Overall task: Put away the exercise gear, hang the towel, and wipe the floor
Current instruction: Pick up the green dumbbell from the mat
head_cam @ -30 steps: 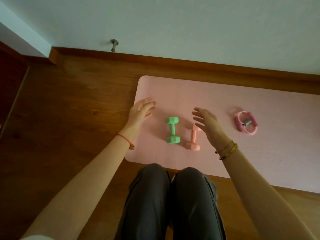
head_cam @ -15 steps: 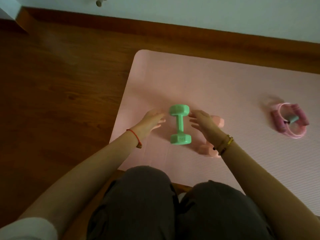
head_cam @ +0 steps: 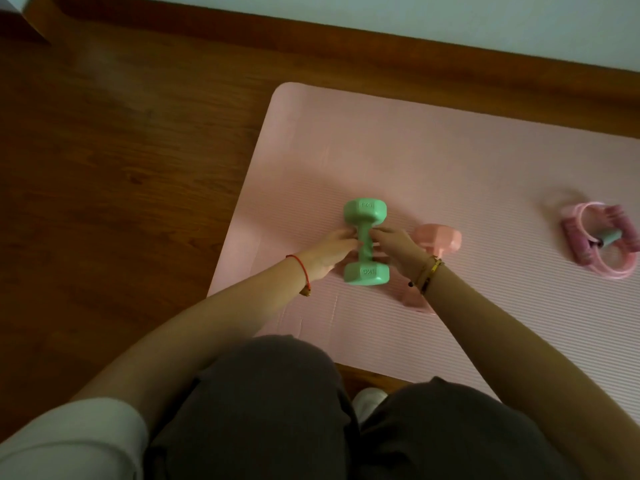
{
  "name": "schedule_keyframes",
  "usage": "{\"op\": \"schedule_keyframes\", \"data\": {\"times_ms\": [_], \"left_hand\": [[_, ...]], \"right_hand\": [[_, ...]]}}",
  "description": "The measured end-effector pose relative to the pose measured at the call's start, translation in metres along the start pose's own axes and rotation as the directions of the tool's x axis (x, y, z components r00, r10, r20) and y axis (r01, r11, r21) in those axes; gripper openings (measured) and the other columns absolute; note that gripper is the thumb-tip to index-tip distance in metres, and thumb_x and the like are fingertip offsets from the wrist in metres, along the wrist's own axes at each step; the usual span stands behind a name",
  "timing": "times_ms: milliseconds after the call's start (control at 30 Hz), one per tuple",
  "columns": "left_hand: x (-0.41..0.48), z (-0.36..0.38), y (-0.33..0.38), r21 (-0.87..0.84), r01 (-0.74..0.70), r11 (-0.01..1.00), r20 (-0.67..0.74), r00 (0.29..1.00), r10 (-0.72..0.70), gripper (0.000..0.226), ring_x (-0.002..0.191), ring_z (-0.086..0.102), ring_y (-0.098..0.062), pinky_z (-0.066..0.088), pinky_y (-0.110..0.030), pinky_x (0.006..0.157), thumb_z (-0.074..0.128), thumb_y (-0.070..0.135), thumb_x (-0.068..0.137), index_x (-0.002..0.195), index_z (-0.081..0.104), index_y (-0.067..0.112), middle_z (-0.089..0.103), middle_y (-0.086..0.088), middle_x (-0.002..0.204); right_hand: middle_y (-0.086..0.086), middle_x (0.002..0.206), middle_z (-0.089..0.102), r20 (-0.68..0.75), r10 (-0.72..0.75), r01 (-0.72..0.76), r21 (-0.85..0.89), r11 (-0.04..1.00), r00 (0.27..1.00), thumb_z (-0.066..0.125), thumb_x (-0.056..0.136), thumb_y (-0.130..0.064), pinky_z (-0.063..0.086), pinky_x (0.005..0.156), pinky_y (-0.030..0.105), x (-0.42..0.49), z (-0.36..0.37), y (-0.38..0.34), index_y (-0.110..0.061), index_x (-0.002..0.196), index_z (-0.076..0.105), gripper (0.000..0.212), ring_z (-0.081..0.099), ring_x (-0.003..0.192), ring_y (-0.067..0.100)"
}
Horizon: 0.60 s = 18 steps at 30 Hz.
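Barely begun: the green dumbbell (head_cam: 365,216) lies near the mat's (head_cam: 415,150) left edge, with the left hand (head_cam: 330,252) and right hand (head_cam: 396,245) clasping its handle from either side. The pink dumbbell (head_cam: 438,239) beside it and the skipping rope (head_cam: 602,247) wait; no towel shows.

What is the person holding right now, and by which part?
The green dumbbell, by its thin middle bar: left hand and right hand grip it from either side.
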<state>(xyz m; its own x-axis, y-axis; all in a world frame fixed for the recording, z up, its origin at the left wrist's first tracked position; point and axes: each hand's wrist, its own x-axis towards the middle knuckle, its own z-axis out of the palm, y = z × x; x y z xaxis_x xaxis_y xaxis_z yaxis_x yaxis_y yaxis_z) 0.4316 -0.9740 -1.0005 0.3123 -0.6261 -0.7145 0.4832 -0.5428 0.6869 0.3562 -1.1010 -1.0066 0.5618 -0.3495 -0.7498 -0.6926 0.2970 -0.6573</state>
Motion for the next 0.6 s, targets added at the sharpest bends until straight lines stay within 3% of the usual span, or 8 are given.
{"op": "schedule_keyframes", "data": {"times_ms": [100,300,433,600], "left_hand": [[0.003,0.001,-0.001,0.043,-0.011,0.999,0.02,1.0,0.01,0.029,0.107,0.064,-0.02,0.051,-0.028,0.09,0.057,0.005,0.096,0.124,0.06,0.012,0.068,-0.005,0.114],[0.002,0.001,-0.002,0.11,-0.05,0.993,0.074,0.996,0.042,0.058,0.119,0.057,-0.021,0.049,-0.025,0.092,0.046,-0.016,0.089,0.142,0.046,0.008,0.058,-0.011,0.134],[-0.005,-0.002,0.004,0.107,-0.06,0.992,0.047,0.997,0.055,0.066,0.121,0.054,-0.019,0.048,-0.029,0.096,0.048,-0.013,0.09,0.149,0.041,0.014,0.055,-0.01,0.142],[-0.029,-0.015,0.037,0.077,-0.075,0.994,-0.071,0.994,0.081,0.061,0.127,0.058,-0.025,0.044,-0.046,0.111,0.061,-0.001,0.089,0.146,0.048,0.016,0.06,-0.009,0.139]], "right_hand": [[0.011,0.102,0.067,0.017,-0.006,0.007,-0.049,0.999,1.0,0.051,0.097,-0.005,0.054,0.066,0.028,0.002,-0.003,0.001,0.0,0.117,0.064,0.024,0.066,0.083,0.02],[0.013,0.104,0.072,-0.077,-0.017,0.011,-0.081,0.997,0.997,0.066,0.089,-0.008,0.056,0.065,0.028,0.01,-0.004,0.009,-0.005,0.114,0.069,0.026,0.07,0.086,0.024],[0.011,0.098,0.074,-0.096,-0.06,0.049,-0.113,0.992,0.994,0.069,0.085,-0.009,0.06,0.073,0.033,0.007,-0.001,-0.002,-0.01,0.109,0.072,0.024,0.073,0.087,0.025],[0.006,0.09,0.073,-0.065,-0.097,0.091,-0.083,0.992,0.993,0.07,0.086,-0.007,0.057,0.059,0.02,-0.016,0.003,-0.048,-0.011,0.106,0.071,0.021,0.07,0.072,0.016]]}}
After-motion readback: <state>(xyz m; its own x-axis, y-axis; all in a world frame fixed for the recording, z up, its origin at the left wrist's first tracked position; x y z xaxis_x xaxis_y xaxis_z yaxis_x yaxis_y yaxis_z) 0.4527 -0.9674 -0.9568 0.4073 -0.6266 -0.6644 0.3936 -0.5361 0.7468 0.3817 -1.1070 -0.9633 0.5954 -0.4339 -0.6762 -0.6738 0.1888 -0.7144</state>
